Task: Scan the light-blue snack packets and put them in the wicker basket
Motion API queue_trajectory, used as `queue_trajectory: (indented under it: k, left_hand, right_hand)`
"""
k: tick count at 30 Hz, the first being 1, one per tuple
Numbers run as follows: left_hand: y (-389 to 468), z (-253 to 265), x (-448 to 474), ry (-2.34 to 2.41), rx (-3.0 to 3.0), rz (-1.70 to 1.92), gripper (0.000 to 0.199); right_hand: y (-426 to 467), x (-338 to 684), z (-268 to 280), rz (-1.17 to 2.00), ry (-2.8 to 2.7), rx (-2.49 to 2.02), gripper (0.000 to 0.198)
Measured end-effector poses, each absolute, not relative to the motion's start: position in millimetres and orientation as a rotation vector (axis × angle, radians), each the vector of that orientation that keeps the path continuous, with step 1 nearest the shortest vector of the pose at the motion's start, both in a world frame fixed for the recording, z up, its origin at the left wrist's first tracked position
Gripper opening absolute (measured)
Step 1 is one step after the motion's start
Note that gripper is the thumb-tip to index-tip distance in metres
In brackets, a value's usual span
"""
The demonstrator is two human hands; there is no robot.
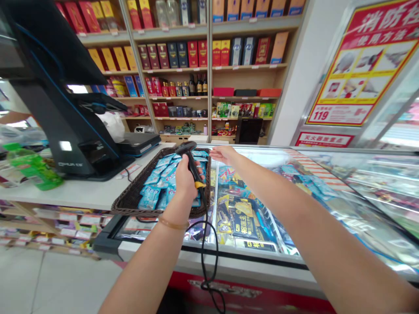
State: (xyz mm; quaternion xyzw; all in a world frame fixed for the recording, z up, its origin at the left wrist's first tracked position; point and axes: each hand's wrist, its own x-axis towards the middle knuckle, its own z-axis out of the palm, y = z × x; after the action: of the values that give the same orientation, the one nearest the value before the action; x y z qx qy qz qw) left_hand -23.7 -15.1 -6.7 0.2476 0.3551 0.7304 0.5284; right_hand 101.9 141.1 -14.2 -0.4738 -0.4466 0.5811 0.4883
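My left hand (186,178) is wrapped round a black barcode scanner (193,168) with a yellow ring near its cable. The scanner is held over a dark woven basket (131,201) filled with small blue packets (151,197). From its handle a black cable (216,248) hangs in loops down the freezer's front. My right hand (224,155) reaches to the basket's right rim, palm turned toward the scanner. Its fingers are stretched out and nothing shows in them.
Beneath the basket stands a glass-topped freezer (248,257) holding packaged goods. To the left, a counter (88,192) bears a black checkout terminal (81,144) and a green bottle (32,168). Shelves (176,69) of boxes and bottles line the back wall, beside a red poster (363,65).
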Motion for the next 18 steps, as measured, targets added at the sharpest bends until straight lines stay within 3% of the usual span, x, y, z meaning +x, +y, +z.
queue_trajectory:
  k: [9,18]
  left_hand:
    - [-13.4,-25.8,83.5,0.789,0.700,1.505,0.039]
    - [-4.2,-81.4,144.3,0.715,0.865,1.376,0.045]
  right_hand:
    - [113.0,259.9,-64.7,0.855,-1.155,-1.453,0.009]
    - [67.7,403.5,-109.5,0.167,-1.072,-1.923,0.030]
